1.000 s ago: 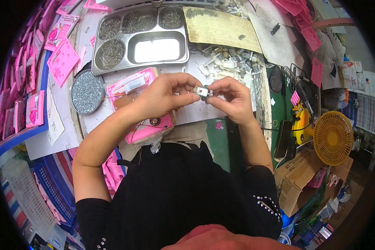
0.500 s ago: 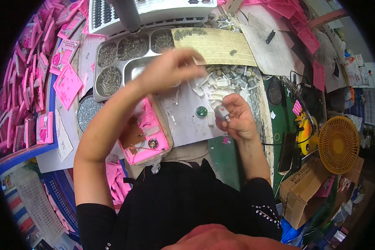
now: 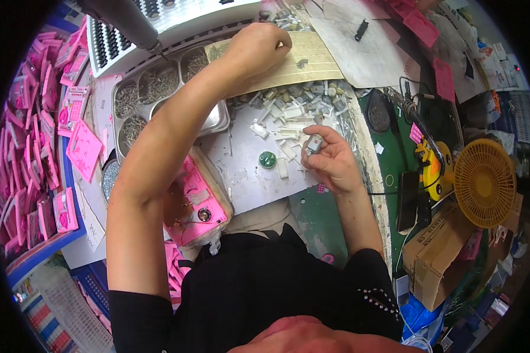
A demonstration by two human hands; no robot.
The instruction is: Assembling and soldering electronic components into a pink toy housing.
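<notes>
Your left hand (image 3: 256,50) has moved farther from you since the earlier frame, from a blur at the near edge of the yellow board (image 3: 312,56) to a spot over the board itself. Its fingers are curled inward, and whether they hold anything cannot be told from this view. Your table (image 3: 247,188) spreads ahead of you, with a white plastic rack (image 3: 200,20) at its far side carrying rows of black pieces. Nearer you is a steel compartment tray (image 3: 218,117), partly hidden by your left forearm (image 3: 168,129); thin metal bits fill its small wells. The yellow board lies just right of that tray and bears small dark clusters. Close to your body sits an open pink plastic casing (image 3: 188,232) with a round speaker (image 3: 204,214) in it. Between the board and your right hand (image 3: 334,165) lies a loose heap of white and grey parts (image 3: 291,126). Just beside the heap, on your table, rests a round green piece (image 3: 267,159). Your right hand is closed in a pinch around a small grey metal motor (image 3: 314,143), at the heap's near side, its reddish dot showing
</notes>
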